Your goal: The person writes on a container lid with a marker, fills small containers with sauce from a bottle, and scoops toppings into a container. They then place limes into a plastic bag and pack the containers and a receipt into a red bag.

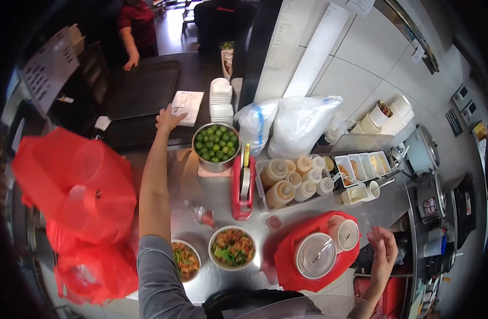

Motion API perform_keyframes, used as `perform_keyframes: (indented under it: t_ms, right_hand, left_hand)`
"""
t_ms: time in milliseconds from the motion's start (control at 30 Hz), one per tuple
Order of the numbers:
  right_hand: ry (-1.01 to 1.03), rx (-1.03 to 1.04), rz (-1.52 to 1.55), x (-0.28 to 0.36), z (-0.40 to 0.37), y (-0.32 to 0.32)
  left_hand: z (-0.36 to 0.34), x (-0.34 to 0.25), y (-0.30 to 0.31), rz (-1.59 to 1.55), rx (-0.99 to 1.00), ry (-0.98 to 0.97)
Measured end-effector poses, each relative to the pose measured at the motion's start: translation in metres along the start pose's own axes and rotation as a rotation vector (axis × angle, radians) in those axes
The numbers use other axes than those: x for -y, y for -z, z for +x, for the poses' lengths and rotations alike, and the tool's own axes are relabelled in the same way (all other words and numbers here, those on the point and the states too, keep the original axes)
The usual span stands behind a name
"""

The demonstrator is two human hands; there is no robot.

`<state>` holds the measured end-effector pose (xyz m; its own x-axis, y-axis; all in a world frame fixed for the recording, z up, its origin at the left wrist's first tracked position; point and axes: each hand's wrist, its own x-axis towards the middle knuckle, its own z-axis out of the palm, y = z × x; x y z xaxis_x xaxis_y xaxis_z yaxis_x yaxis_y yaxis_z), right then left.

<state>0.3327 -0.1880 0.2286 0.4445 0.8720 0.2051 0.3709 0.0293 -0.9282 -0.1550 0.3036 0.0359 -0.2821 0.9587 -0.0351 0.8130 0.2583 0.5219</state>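
Note:
My left hand reaches far forward to a white printed paper pad beside the dark tray; its fingers are spread, and a small clear round thing shows at the fingertips. On the right, my right hand is raised with its fingers loosely curled and apart, holding nothing. Just left of it, a red bag surrounds a clear-lidded round bowl and a lidded cup. Two open bowls of food, one near the middle and one partly behind my left arm, sit on the steel counter.
Red bags fill the left. Across the middle are a pot of limes, a red tape dispenser, a bin of sauce bottles and plastic-wrapped stacks. Another person's arm rests by the tray.

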Motion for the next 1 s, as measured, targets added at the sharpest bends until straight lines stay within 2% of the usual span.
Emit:
perform_keyframes:
  t_ms: [133, 167, 267, 500, 600, 700, 733, 833, 933, 967, 1000]
  right_hand:
    - [-0.126, -0.200, 0.097, -0.002, -0.021, 0.004]
    - [-0.140, -0.229, 0.107, -0.001, -0.024, 0.004]
    - [-0.150, -0.252, 0.108, 0.002, -0.026, -0.002]
    - [-0.135, -0.176, 0.116, -0.001, -0.025, -0.007]
    - [-0.094, -0.155, 0.106, -0.009, -0.023, 0.001]
    - [-0.033, -0.017, 0.217, -0.006, -0.004, 0.004]
    - [0.001, 0.010, 0.276, -0.009, 0.005, 0.002]
    - [0.044, 0.282, 0.459, 0.006, 0.029, -0.009]
    - [-0.006, 0.505, 0.600, 0.003, 0.048, -0.010]
    - [-0.091, 0.605, 0.728, -0.004, 0.052, -0.007]
    - [-0.159, 0.731, 0.842, -0.008, 0.054, 0.001]
  left_hand:
    - [0.025, -0.032, -0.027, 0.160, 0.145, 0.168]
    - [0.026, -0.037, -0.035, 0.244, 0.108, 0.176]
    - [0.038, -0.038, -0.051, 0.224, 0.012, 0.241]
    - [0.024, -0.021, -0.012, 0.067, -0.074, 0.205]
    - [0.005, -0.013, 0.024, 0.175, -0.182, 0.110]
    - [-0.064, -0.033, 0.075, 0.200, -0.208, -0.032]
    - [-0.092, -0.038, 0.090, 0.156, -0.199, -0.185]
    - [-0.202, -0.078, 0.128, -0.030, -0.172, -0.634]
    - [-0.312, -0.147, 0.151, -0.183, 0.144, -1.045]
    - [-0.349, -0.171, 0.152, -0.215, 0.244, -1.154]
    - [-0.383, -0.191, 0.151, -0.195, 0.325, -1.182]
